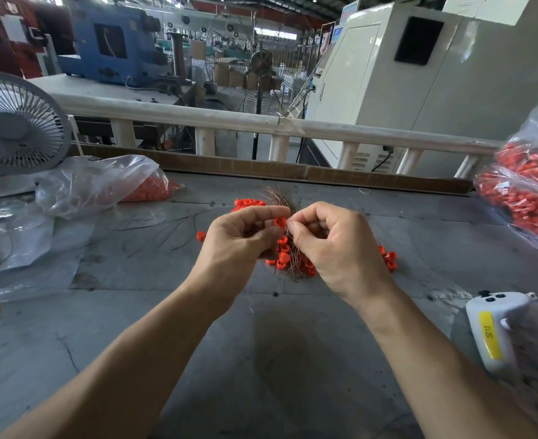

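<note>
I am at a grey factory table [293, 359] with machines beyond its rail. In front of me a wire bundle [275, 198] of thin copper strands stands fanned between my hands. Just left of the bundle, my left hand [239, 239] pinches one red cap [280, 221] between thumb and forefinger. Touching the bundle on its right, my right hand [334, 245] is curled, with thumb and forefinger nipped on a single strand [289, 225] right at the cap. I cannot tell which fingers hold the bundle itself. I judge the step to be threading a strand into the cap. The next move calls for a steady cap and a fine aim of the wire tip into its opening, with the other strands kept clear. Loose caps [283, 259] lie scattered under and around the bundle, some just beyond it. Well to the left of the bundle a clear left bag [96, 182] lies slumped and open, with more red caps at its far end. Well to the right a fuller right bag [527, 198] is packed with red pieces that seem to carry wires. A fan [16, 123] stands far left of the bundle, and a white handset [492, 331] with a yellow label lies to its near right.
</note>
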`<action>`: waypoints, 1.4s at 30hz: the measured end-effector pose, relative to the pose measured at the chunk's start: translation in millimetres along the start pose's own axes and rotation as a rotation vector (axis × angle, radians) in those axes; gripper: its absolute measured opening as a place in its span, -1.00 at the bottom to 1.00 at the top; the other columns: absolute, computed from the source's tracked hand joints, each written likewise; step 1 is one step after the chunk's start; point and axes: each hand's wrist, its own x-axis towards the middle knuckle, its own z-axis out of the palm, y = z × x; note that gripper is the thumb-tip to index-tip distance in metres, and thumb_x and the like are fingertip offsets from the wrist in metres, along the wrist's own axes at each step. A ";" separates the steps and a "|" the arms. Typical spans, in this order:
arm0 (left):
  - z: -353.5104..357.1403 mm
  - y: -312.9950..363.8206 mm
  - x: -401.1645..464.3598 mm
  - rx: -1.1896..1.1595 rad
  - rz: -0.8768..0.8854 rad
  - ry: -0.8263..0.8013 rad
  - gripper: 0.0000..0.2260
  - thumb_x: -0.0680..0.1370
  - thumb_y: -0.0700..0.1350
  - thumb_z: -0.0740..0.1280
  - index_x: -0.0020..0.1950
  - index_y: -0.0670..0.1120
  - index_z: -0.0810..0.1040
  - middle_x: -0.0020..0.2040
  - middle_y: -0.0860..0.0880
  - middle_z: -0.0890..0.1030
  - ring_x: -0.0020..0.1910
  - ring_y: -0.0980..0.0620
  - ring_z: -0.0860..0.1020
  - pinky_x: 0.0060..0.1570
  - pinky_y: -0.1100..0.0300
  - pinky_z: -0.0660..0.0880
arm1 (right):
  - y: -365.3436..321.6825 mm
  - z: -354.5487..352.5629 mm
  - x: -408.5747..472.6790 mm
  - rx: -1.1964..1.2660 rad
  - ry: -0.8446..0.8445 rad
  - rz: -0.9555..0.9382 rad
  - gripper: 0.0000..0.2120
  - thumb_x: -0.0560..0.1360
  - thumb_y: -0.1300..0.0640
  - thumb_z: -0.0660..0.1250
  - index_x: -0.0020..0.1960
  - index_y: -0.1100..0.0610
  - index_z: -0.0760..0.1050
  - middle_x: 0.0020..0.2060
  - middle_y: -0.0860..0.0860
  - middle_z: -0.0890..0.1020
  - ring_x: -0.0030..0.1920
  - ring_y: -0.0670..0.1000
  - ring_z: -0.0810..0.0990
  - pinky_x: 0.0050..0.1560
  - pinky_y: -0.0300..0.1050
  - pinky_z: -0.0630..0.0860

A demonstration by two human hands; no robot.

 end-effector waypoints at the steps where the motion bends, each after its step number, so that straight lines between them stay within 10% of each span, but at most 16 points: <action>1: -0.3 0.0 0.0 0.003 0.002 0.000 -0.78 0.59 -0.31 0.36 0.16 -0.09 0.70 -0.03 -0.24 0.70 -0.12 -0.10 0.64 -0.01 0.03 0.67 | -0.1 0.1 0.1 0.002 0.001 0.002 -0.90 0.56 0.12 0.46 -0.14 0.00 0.67 -0.34 -0.12 0.68 -0.33 -0.15 0.63 -0.30 -0.31 0.51; 42: -1.5 4.3 1.4 -0.360 -0.167 -0.014 -0.76 0.64 -0.32 0.27 0.25 -0.24 0.65 -0.03 -0.23 0.67 -0.11 -0.07 0.63 0.04 0.09 0.65 | -4.3 -0.2 -2.3 0.032 0.017 0.018 -0.90 0.58 0.14 0.44 -0.12 0.00 0.66 -0.30 -0.09 0.71 -0.27 -0.12 0.68 -0.24 -0.20 0.63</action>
